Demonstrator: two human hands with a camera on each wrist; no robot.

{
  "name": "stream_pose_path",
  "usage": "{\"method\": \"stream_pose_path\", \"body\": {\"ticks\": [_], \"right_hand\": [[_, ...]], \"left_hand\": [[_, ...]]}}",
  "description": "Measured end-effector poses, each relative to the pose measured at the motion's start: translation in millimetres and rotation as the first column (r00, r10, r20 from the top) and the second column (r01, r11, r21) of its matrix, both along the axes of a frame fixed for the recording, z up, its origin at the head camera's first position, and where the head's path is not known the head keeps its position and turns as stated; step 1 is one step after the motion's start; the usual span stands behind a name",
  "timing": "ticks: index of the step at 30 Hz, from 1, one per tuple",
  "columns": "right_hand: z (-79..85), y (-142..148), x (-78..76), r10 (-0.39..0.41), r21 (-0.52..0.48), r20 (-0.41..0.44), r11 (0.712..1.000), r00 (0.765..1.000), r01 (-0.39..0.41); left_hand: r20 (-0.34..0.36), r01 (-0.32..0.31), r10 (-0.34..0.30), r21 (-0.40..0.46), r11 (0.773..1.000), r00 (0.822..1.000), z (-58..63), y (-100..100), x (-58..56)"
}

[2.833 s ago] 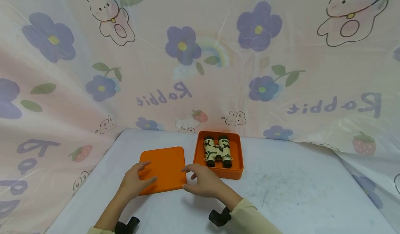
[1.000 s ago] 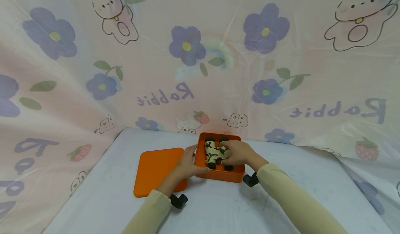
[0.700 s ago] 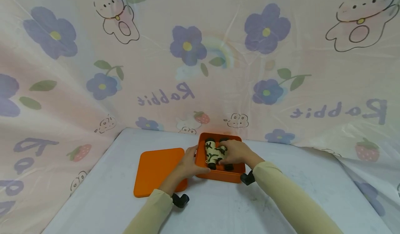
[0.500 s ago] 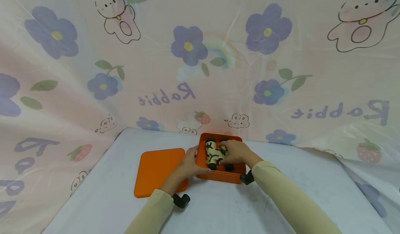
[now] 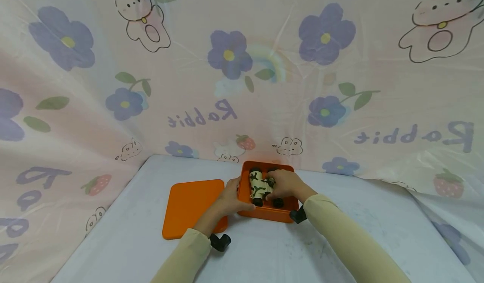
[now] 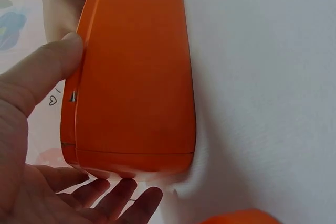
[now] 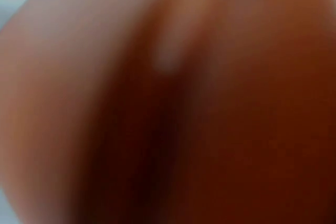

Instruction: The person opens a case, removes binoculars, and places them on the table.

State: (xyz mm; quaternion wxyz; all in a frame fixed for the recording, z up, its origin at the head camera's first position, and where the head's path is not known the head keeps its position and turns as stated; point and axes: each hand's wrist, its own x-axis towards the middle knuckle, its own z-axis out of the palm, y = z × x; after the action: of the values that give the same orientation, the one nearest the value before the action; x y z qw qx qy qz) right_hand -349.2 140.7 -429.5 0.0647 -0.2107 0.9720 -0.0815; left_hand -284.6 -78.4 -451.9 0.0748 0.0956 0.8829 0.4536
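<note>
An orange box (image 5: 266, 216) stands open-topped at the back of the table, with camouflage-pattern binoculars (image 5: 256, 186) lying inside. My left hand (image 5: 227, 201) holds the box's near left corner, fingers along the left wall and thumb at the front rim. The left wrist view shows the thumb (image 6: 55, 61) on the edge of the box wall (image 6: 134, 72) and the fingertips against its adjoining side. Reaching into the box from the right, my right hand (image 5: 288, 185) grips the right barrel of the binoculars and covers much of it. The right wrist view is too blurred for detail.
A flat orange lid (image 5: 189, 209) lies on the white table (image 5: 261, 253), left of the box and partly under the left forearm. Behind the table hangs a printed curtain (image 5: 261, 98). Black wrist cameras hang under both wrists.
From beside the lid, both hands have moved right to the box. The left has taken hold of its corner and the right has gripped the binoculars. Over the last second little has moved.
</note>
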Motion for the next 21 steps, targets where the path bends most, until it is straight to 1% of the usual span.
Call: {"method": "stream_pose_path", "body": {"ticks": [6,11,21], "right_hand": [[-1.8,-0.7,-1.1,-0.003,0.016,-0.008,1.0,1.0,0.004],[-0.9,-1.3,-0.9,-0.002,-0.004,0.0,1.0,1.0,0.002],[-3.7,-1.7,-3.0,-0.008,-0.021,0.02,1.0,1.0,0.008]], "left_hand": [[0.009,-0.01,0.01,-0.015,1.0,1.0,0.5,0.0,0.4],[0.017,-0.019,0.019,-0.031,0.999,1.0,2.4,0.3,0.4],[0.042,-0.043,0.044,-0.013,0.999,0.998,3.2,1.3,1.4]]}}
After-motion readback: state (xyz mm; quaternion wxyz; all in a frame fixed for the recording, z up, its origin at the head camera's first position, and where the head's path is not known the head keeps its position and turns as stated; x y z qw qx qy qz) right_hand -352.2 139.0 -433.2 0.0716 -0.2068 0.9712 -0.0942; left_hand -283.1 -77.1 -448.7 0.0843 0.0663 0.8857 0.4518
